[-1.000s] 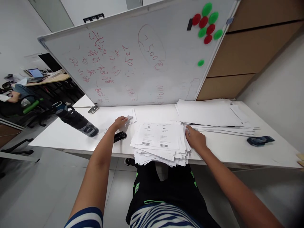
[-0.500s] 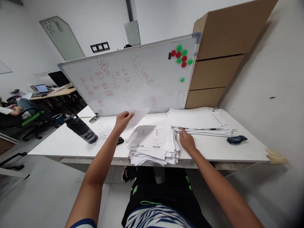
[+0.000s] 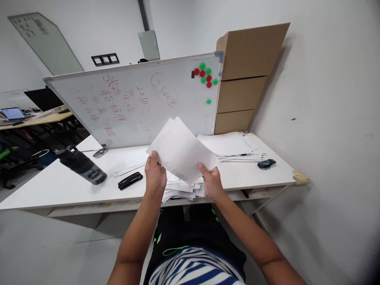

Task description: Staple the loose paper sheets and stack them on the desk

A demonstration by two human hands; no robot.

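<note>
Between my two hands I hold up a few loose white paper sheets point(image 3: 183, 148), fanned slightly apart at the top corners. My left hand point(image 3: 155, 173) pinches their left edge, thumb on the near face. My right hand point(image 3: 211, 180) grips the right side, thumb also in front. Faint print shows near the lower edge of the sheets. Below them, partly hidden, lies a messy stack of printed papers point(image 3: 184, 190) at the table's front edge. To the left of my left hand is a black stapler point(image 3: 130, 180).
A dark water bottle point(image 3: 81, 165) lies or leans at left. The whiteboard point(image 3: 124, 107) stands along the back, beside stacked cardboard boxes point(image 3: 242, 79). At right are a flat paper pile point(image 3: 228, 144) and a small dark object point(image 3: 266, 164). The white table point(image 3: 89, 194) ends in front of me.
My left hand came from the back left and my right hand left the right-hand pile's edge. Both now hold sheets above the stack. The view has swung right, and the stapler is uncovered.
</note>
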